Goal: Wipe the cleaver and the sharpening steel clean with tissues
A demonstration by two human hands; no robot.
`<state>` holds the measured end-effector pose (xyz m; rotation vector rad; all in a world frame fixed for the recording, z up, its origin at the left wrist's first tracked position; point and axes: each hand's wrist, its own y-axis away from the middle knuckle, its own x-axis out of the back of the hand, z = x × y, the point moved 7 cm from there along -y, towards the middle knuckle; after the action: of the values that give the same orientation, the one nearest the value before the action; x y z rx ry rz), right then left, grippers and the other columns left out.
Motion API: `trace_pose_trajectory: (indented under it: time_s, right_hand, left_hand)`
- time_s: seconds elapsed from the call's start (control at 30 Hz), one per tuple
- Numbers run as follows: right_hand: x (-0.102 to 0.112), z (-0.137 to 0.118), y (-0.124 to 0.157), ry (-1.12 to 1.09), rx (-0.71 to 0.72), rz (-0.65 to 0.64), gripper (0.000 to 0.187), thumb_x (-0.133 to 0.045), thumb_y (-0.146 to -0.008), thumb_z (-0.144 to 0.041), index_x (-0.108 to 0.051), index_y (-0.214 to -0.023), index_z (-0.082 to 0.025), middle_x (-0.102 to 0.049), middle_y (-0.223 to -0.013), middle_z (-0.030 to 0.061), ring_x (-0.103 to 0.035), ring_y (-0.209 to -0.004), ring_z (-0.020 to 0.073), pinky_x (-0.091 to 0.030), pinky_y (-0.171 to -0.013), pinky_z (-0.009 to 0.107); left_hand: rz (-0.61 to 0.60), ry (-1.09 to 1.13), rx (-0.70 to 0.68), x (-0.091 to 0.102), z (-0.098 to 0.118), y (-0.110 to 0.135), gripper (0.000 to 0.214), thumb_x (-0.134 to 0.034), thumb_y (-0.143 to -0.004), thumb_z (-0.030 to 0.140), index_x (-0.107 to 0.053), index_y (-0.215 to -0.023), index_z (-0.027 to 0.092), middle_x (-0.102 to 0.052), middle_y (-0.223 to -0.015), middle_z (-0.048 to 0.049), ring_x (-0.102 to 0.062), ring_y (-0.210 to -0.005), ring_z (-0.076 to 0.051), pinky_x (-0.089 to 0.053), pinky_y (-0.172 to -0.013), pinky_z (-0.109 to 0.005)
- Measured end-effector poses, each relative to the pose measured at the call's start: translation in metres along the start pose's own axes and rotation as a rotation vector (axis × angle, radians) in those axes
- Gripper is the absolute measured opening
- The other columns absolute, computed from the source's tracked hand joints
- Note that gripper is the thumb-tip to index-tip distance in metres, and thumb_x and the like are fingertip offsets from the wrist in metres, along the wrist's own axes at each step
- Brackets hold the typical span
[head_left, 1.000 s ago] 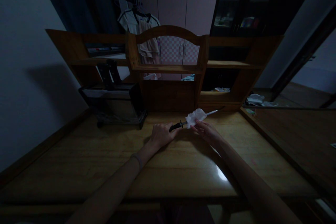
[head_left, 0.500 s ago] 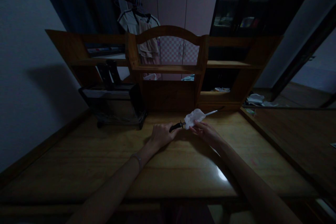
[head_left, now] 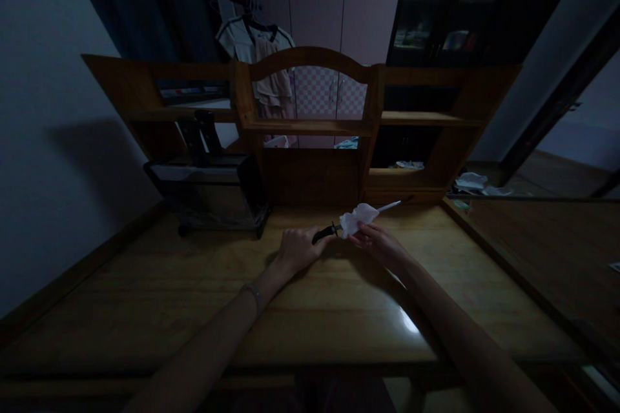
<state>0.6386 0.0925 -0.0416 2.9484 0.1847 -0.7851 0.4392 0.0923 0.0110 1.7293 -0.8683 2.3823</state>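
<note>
My left hand (head_left: pixel 298 250) is closed round the black handle of a knife (head_left: pixel 323 233) whose pale blade points up and to the right. My right hand (head_left: pixel 380 244) pinches a crumpled white cloth (head_left: pixel 356 217) folded over the blade near the handle. The bare tip of the blade (head_left: pixel 390 206) sticks out past the cloth. Both hands rest low over the wooden desk (head_left: pixel 310 297), just in front of the hutch.
A wooden hutch with shelves (head_left: pixel 310 122) stands at the back of the desk. A black wire rack (head_left: pixel 208 190) sits at the back left. White crumpled things (head_left: pixel 472 182) lie on a ledge at the right. Clothes (head_left: pixel 261 58) hang behind.
The cloth has slid a little along the blade toward the handle. The knife's tip has risen slightly. Both hands stay almost where they were.
</note>
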Motion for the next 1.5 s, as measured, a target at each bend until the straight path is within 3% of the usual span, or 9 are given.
trace_pose_trajectory:
  time_s: [0.77, 1.13, 1.5]
  right_hand:
    - [-0.0014, -0.0041, 0.0010, 0.008, 0.014, 0.036, 0.020, -0.076, -0.078, -0.029, -0.069, -0.092, -0.017, -0.070, -0.098, 0.0065, -0.066, -0.090, 0.0177, -0.054, -0.089, 0.029]
    - [-0.0011, -0.0043, 0.0006, 0.023, 0.043, 0.006, 0.020, -0.074, -0.079, -0.031, -0.070, -0.093, -0.017, -0.070, -0.101, 0.0070, -0.066, -0.092, 0.0180, -0.052, -0.092, 0.031]
    - [-0.0017, -0.0048, 0.0002, 0.031, 0.054, 0.016, 0.021, -0.074, -0.080, -0.031, -0.069, -0.094, -0.017, -0.070, -0.101, 0.0066, -0.066, -0.093, 0.0185, -0.053, -0.088, 0.028]
  left_hand:
    - [-0.047, 0.067, 0.050, -0.0005, -0.0003, -0.0004, 0.054, -0.040, -0.088, 0.065, -0.071, -0.103, 0.024, -0.073, -0.087, -0.0103, -0.067, -0.081, -0.024, -0.039, -0.069, -0.031]
    - [-0.051, 0.040, 0.004, -0.0036, 0.0004, -0.0025, 0.054, -0.038, -0.087, 0.068, -0.063, -0.102, 0.022, -0.072, -0.082, -0.0079, -0.067, -0.075, -0.024, -0.038, -0.063, -0.029]
    - [-0.078, 0.139, -0.047, -0.0057, -0.0001, -0.0037, 0.051, -0.034, -0.090, 0.066, -0.067, -0.104, 0.029, -0.073, -0.091, -0.0038, -0.067, -0.083, -0.022, -0.036, -0.065, -0.027]
